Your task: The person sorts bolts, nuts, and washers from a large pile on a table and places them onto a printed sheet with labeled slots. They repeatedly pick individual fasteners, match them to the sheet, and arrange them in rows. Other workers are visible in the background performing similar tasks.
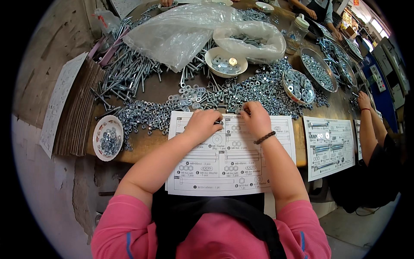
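My left hand (203, 124) is over the upper part of a white printed sheet (200, 189), its fingers curled round a small metal piece (218, 122) whose kind is too small to tell. Close by, my right hand (255, 121) reaches over the sheet's top edge, fingertips pinched together at the near edge of a heap of nuts (263, 94); what they hold, if anything, is hidden. Line drawings of bolts, nuts and washers cover the sheet. Flat washers (189, 96) lie loose just beyond my left hand.
A bowl of small parts (108, 138) and stacked cardboard sheets (77, 108) are at left. Farther off lie long bolts (133, 71), a clear plastic bag (181, 32) and a bowl of washers (226, 64). Another washer bowl (298, 87) and a co-worker's arms (366, 116) are at right.
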{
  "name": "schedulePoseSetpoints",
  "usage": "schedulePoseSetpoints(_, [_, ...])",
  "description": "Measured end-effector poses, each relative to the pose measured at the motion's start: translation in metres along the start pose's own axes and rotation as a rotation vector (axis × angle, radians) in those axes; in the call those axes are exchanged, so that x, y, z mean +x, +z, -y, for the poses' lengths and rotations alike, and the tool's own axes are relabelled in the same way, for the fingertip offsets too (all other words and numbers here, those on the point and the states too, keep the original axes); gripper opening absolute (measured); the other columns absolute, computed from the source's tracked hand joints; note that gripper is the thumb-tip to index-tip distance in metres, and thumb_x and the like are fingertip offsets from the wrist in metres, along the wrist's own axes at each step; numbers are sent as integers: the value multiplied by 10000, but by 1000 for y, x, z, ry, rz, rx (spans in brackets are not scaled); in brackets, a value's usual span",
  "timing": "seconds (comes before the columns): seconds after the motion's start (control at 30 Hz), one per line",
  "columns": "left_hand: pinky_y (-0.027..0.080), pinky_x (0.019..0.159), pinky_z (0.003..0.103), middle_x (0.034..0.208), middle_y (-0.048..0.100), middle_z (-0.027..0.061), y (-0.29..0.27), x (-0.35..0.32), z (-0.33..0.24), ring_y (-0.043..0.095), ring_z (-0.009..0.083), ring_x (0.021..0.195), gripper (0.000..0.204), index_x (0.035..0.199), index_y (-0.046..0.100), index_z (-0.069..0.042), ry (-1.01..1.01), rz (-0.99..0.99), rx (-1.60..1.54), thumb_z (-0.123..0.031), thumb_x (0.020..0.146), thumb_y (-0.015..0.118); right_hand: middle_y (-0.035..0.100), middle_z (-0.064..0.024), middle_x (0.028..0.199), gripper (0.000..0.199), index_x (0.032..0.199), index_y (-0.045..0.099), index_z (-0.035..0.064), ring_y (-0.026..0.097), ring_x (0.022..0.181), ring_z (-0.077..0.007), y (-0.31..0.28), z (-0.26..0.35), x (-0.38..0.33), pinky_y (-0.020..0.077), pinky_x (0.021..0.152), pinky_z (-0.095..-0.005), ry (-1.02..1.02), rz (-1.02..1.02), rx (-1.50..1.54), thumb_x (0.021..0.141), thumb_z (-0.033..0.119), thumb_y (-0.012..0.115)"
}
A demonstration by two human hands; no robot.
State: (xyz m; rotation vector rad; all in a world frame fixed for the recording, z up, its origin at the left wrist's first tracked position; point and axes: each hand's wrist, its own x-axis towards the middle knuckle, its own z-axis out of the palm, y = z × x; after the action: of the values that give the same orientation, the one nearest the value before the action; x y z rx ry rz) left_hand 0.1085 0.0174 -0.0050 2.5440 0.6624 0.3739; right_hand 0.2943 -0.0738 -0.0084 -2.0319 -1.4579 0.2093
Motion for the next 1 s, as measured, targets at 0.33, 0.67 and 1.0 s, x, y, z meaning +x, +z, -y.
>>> schedulePoseSetpoints(0.33, [463, 699, 304, 916, 553, 83, -21, 35, 9, 562, 191, 752, 217, 918, 603, -45, -207, -269, -318, -150, 745, 681, 564, -69, 789, 162, 879, 581, 13, 521, 642, -153, -38, 0, -47, 443, 602, -282, 154, 50, 316, 781, 129, 639])
schedulePoseSetpoints(0.67, [457, 675, 262, 868, 553, 53, -34, 36, 13, 545, 141, 738, 217, 934, 607, -27, -189, -314, -278, -122, 754, 681, 535, -67, 766, 193, 861, 568, 11, 510, 612, -151, -58, 7, -97, 439, 578, -277, 163, 150, 326, 734, 94, 688])
schedulePoseSetpoints(1.0, [456, 672, 317, 828, 595, 78, -43, 39, 21, 579, 212, 729, 244, 920, 631, -57, -99, -274, -184, -214, 742, 688, 522, -63, 763, 201, 858, 564, 23, 509, 608, -150, -57, 6, -113, 437, 572, -272, 151, 151, 331, 724, 82, 702])
